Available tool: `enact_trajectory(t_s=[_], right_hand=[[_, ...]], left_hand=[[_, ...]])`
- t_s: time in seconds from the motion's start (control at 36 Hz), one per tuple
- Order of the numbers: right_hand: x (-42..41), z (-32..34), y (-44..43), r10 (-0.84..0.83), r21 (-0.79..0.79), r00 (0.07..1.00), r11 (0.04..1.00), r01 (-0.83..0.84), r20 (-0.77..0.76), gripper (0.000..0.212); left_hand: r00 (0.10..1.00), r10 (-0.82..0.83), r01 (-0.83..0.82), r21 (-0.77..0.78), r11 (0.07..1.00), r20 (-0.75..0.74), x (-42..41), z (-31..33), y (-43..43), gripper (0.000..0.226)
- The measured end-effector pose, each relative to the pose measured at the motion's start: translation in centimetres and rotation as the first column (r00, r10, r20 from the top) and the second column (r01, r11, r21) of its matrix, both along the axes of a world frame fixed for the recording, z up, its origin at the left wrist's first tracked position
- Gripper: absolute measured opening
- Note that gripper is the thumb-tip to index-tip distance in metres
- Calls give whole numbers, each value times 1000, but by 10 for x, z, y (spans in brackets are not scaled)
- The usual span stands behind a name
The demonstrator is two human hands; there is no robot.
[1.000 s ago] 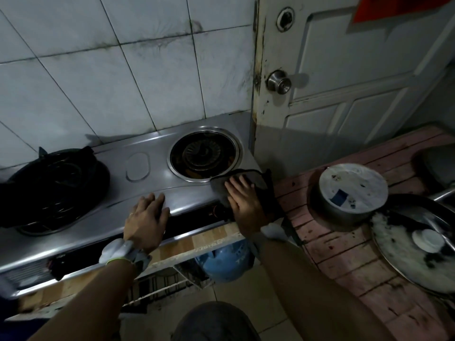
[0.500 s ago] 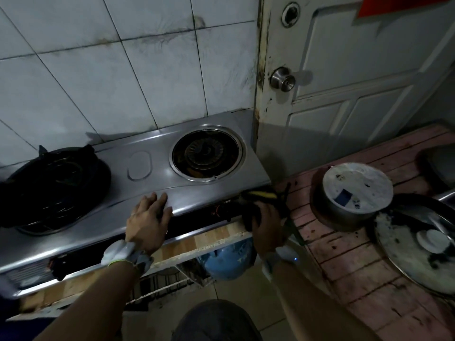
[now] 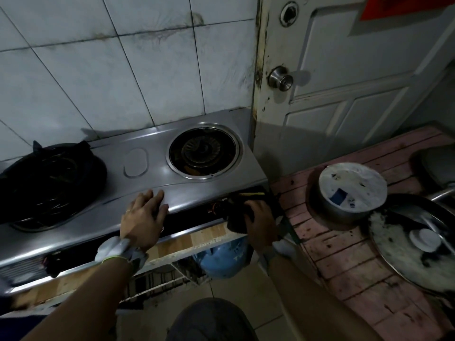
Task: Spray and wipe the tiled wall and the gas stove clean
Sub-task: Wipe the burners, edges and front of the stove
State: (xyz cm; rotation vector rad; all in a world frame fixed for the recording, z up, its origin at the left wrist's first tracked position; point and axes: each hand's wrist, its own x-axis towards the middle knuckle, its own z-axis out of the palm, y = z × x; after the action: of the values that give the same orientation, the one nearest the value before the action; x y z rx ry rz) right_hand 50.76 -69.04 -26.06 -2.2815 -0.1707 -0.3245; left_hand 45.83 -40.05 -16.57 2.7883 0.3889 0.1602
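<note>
A steel two-burner gas stove (image 3: 157, 175) stands against the stained white tiled wall (image 3: 103, 70). Its right burner (image 3: 203, 151) is bare; a black pot support and pan (image 3: 49, 178) cover the left one. My left hand (image 3: 144, 217) rests flat on the stove's front edge, fingers straight. My right hand (image 3: 259, 221) grips a dark cloth (image 3: 236, 217) against the black front panel, beside the right control knob. No spray bottle is in view.
A white door (image 3: 344, 77) with a steel knob (image 3: 280, 78) stands right of the stove. On the pink slatted surface (image 3: 344, 267) sit a lidded steel pot (image 3: 349, 188) and a soiled pan (image 3: 413, 242). A blue gas cylinder (image 3: 221, 259) is under the stove.
My right hand has carried the cloth off the stove's top corner and down onto the front panel, then slightly left toward the knob. My left hand has stayed put.
</note>
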Motion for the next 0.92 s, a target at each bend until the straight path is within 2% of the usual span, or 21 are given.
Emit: enact_trajectory(t_s=[0.08,0.14,0.31,0.42,0.53,0.64,0.81,0.86,0.92], right_hand=[[17,10,-17,-223,81,974,971,226,-39,22],[32,23,-21,-265,110,964,959,263,4,22],[49,46,-31,-72,-52,978,995,84,198,28],[54,55,-10,135,-100,976,988,-119,168,21],[43,70,36,355,-170,930,926,-336,98,25],[33,81,71,419,-165,907,898,-407,42,27],[21,89,100,538,-228,841,827,-514,58,33],[31,86,81,515,-254,856,834,-490,39,31],[43,77,52,412,-234,911,888,-396,23,26]], left_hand=[[1000,4,-4,-2,1000,-2,1,0,-2,45],[1000,4,-4,-6,1000,3,1,0,-2,45],[1000,18,-18,-16,1000,14,1,-1,-2,43],[1000,10,-10,-16,1000,14,1,-1,0,44],[1000,-6,6,-2,1000,-10,0,2,1,46],[1000,-26,26,7,1000,-5,-1,5,1,45],[997,-68,68,-2,998,-44,1,11,8,44],[994,-82,82,-5,997,-65,3,13,11,50],[990,-113,113,-2,994,-90,5,13,15,55]])
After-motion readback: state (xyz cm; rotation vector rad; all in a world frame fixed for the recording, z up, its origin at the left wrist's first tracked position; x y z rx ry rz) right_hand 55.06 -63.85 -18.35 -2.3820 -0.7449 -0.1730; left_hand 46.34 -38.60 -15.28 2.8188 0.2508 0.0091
